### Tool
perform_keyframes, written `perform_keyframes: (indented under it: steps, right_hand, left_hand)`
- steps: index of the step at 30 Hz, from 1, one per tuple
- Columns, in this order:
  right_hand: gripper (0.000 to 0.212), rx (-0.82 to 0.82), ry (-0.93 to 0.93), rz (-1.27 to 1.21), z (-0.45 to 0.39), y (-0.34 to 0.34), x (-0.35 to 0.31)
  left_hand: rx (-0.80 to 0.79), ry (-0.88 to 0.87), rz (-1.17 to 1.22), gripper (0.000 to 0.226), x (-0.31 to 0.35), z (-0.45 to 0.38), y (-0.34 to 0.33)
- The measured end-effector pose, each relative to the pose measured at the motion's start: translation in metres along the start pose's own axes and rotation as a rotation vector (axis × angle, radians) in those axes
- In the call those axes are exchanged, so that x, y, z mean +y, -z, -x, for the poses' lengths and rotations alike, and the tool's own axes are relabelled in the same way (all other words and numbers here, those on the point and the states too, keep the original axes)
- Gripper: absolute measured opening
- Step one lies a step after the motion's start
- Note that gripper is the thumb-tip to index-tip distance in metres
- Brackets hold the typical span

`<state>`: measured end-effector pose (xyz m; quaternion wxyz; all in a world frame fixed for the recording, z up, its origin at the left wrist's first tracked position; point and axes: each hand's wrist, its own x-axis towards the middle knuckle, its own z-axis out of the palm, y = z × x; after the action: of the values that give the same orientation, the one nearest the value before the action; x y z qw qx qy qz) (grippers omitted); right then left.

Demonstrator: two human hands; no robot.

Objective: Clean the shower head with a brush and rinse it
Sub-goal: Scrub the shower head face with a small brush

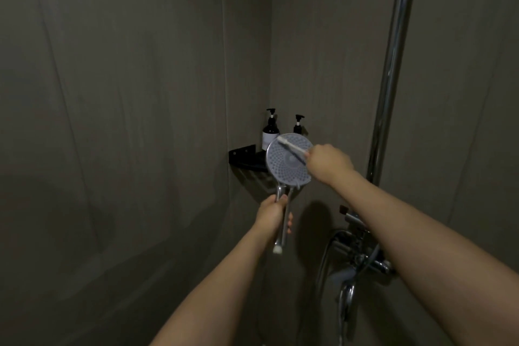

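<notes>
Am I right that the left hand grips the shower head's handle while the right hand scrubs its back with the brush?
Not quite. In the head view the right hand lays the brush across the nozzle face of the shower head, not its back. The left hand does grip the handle.

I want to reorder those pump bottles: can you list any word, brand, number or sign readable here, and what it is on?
No text can be read.
Left pump bottle: has a pale label, print too small and blurred to read.
Right pump bottle: no label in view; the shower head hides its lower part.
Shower head, brush, corner shelf: no markings visible.
</notes>
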<state>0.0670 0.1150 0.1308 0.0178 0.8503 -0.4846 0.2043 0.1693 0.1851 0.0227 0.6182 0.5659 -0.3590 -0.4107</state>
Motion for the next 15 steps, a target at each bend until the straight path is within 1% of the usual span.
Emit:
perform_keyframes:
  steps: [2, 3, 5, 7, 8, 10, 12, 15]
  right_hand:
    - [0.025, -0.072, 0.076, 0.032, 0.011, -0.008, 0.002]
    - [0.029, -0.074, 0.108, 0.031, 0.015, -0.011, 0.003]
    - [0.033, -0.019, 0.161, 0.037, 0.015, -0.014, 0.000]
    - [0.029, 0.013, 0.166, 0.071, 0.014, -0.016, -0.007]
    - [0.025, 0.036, 0.123, 0.082, 0.013, -0.017, -0.009]
    - [0.018, 0.089, -0.036, 0.036, 0.011, -0.018, -0.001]
    - [0.019, 0.130, -0.147, -0.040, 0.011, -0.020, 0.011]
    - [0.023, 0.140, -0.146, -0.114, 0.019, -0.035, 0.012]
  left_hand:
    - [0.002, -0.005, -0.009, 0.023, -0.002, 0.000, 0.007]
    - [0.008, -0.007, -0.016, 0.023, -0.003, 0.000, 0.011]
    - [0.011, -0.007, -0.047, 0.022, -0.006, 0.000, 0.017]
    - [-0.002, -0.011, -0.067, 0.022, -0.011, 0.002, 0.018]
    - [-0.012, -0.014, -0.066, 0.022, -0.013, 0.003, 0.017]
    - [-0.030, -0.015, -0.059, 0.023, -0.017, 0.005, 0.015]
    - [-0.028, -0.008, -0.036, 0.023, -0.018, 0.006, 0.013]
    - [-0.014, -0.004, 0.028, 0.023, -0.015, 0.005, 0.014]
